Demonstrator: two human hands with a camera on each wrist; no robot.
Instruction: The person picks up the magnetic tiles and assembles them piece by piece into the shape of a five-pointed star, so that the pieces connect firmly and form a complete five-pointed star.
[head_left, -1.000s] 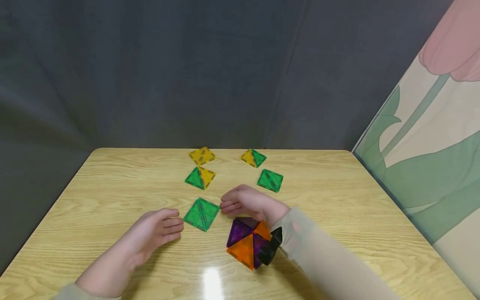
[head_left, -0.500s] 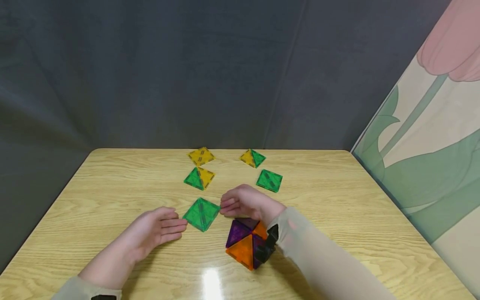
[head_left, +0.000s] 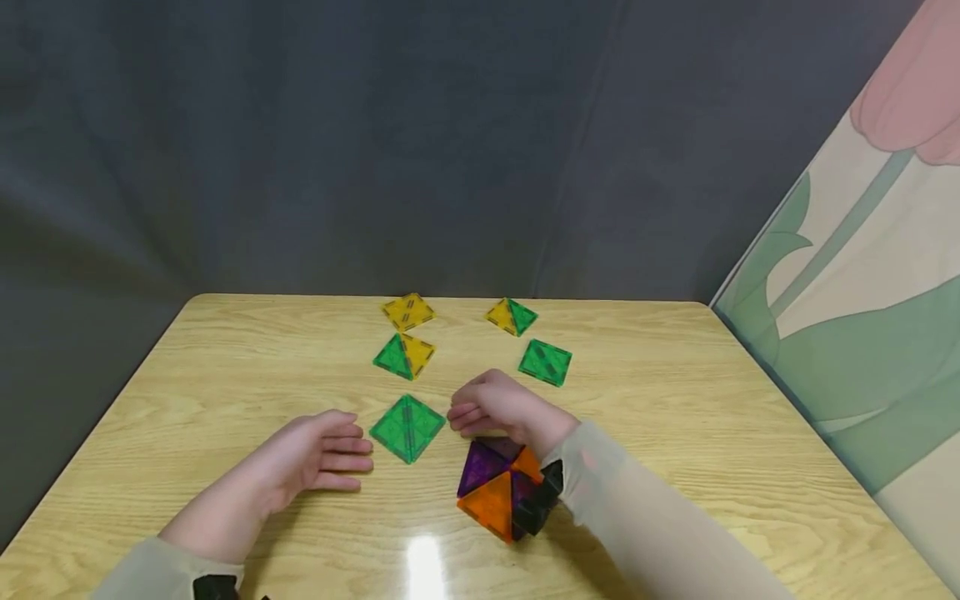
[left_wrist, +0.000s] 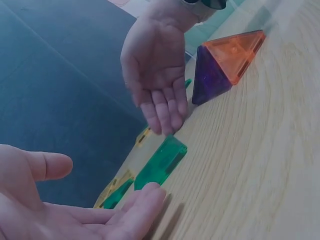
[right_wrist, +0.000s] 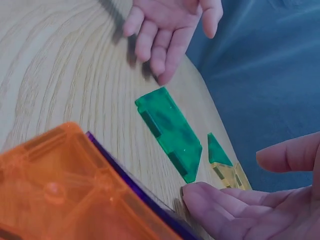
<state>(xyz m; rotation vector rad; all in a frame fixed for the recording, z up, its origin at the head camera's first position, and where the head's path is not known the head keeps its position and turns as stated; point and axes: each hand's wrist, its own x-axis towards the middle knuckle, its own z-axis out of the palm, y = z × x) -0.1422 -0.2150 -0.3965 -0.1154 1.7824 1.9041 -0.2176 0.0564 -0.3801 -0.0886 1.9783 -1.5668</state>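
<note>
Two green translucent triangle magnetic tiles lie edge to edge as a green square between my hands. On its left side is my left hand, palm turned inward, fingers straight and slightly spread. My right hand stays at the square's right corner with relaxed fingers; I cannot tell whether the fingertips touch it. Neither hand grips anything. An orange and purple tile shape, raised and faceted, stands under and beside my right wrist, which hides part of it. In the right wrist view the orange tile looms close.
Farther back lie a yellow tile square, two green-and-yellow squares and another green square. The wooden table ends at a dark curtain; a flower-printed cloth hangs on the right.
My left hand's fingers have spread a little and drawn slightly away from the green square. The right hand stays about where it was, and the head view has shifted slightly.
</note>
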